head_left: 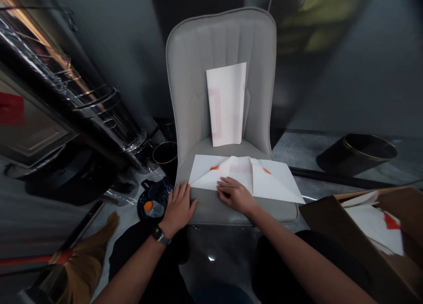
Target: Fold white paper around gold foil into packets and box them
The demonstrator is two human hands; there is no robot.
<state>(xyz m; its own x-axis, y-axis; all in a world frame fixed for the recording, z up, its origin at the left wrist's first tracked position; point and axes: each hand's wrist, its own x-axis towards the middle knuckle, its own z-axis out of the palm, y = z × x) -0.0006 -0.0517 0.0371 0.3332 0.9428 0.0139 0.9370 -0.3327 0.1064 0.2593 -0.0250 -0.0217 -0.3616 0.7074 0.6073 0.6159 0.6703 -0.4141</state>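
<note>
A white sheet of paper [274, 180], partly folded and marked with orange-red patches, lies across the seat of a grey padded chair [214, 209]. My left hand [180, 207] rests flat with fingers extended, its fingertips at the sheet's left corner. On the front middle of the sheet lies my right hand [236, 194], fingers bent a little and pressing the paper down, with nothing gripped in it. Behind the sheet, a folded white paper [228, 105] with faint pink marks stands upright against the chair's backrest.
To the right sits a cardboard box [330, 224] with white papers [373, 224] inside. A dark bin [357, 154] stands beyond it. On the left are a bottle with an orange cap [153, 208], a straw broom [89, 260] and another dark bin [165, 156].
</note>
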